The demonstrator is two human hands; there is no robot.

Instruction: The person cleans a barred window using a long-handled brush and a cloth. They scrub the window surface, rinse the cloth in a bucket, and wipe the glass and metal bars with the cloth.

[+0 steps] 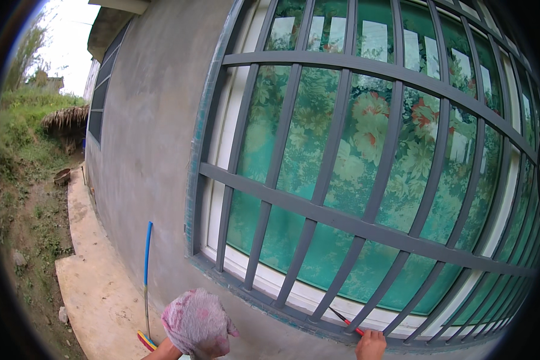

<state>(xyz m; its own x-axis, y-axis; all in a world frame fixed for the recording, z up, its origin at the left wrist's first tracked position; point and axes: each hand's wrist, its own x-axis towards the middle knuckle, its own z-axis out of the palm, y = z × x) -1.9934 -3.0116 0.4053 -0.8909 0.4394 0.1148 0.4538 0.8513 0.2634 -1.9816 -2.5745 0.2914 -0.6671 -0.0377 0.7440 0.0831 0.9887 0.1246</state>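
A pinkish-white cloth (197,321) covers most of my left hand (168,348); only the wrist and heel of the hand show below it. My right hand (371,345) is at the bottom of the window, its fingers around the red handle (356,330) of a slim tool with a dark, thin shaft. That shaft passes between the grey window bars (326,311) toward the white window frame (305,290). The kind of tool cannot be made out for certain. Behind the bars is glass with a green floral curtain or film (369,130).
A broom with a blue upper handle (147,252) leans on the grey plastered wall (157,112) at left. Along the wall runs a concrete ledge (96,288), with a grassy slope (27,216) beside it. A round basket (62,176) lies farther off.
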